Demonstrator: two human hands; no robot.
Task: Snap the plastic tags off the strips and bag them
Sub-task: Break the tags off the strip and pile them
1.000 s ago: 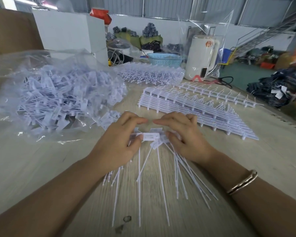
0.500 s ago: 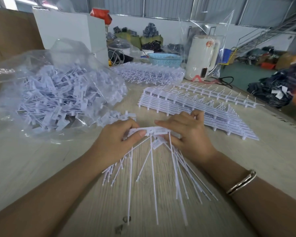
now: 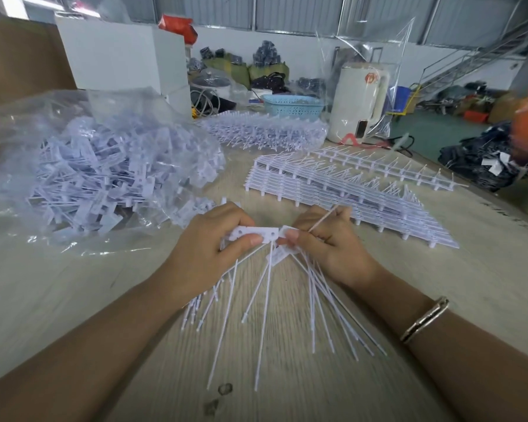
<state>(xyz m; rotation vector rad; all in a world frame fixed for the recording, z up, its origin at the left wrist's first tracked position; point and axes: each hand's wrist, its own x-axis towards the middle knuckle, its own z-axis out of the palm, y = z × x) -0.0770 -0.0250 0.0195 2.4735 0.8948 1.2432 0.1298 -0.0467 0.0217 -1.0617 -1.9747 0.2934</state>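
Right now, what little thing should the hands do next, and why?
Probably bend and snap the tags apart: the left hand and right hand each pinch white tags at the same joint, tails hanging down. The bag of loose tags waits on the left.

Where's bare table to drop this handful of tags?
Bare wood lies right of the right hand, below the stacked strips, and left of the left hand, below the bag of tags. Crowded: the loose tags fanned between the wrists.

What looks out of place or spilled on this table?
A few loose tags lie on the table outside the mouth of the clear bag, beside the left hand. Otherwise, the stacked strips look tidy.
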